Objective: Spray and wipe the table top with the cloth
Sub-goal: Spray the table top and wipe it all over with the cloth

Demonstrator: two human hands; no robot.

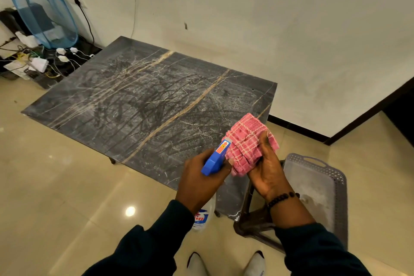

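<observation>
A dark marble table top (139, 101) with tan veins fills the middle of the head view, streaked with dusty smears. My left hand (199, 184) grips a spray bottle with a blue trigger head (216, 159); its white body (202, 217) hangs below my wrist. The nozzle points at a folded pink checked cloth (246, 143), which my right hand (268, 172) holds bunched above the table's near right corner. The nozzle tip is right beside the cloth.
A grey perforated plastic tray (318, 188) lies on a dark stool at the right. A blue mesh hamper (42, 15), chargers and cables (38, 63) crowd the floor by the far left wall. Glossy beige floor tiles surround the table. My feet show at the bottom.
</observation>
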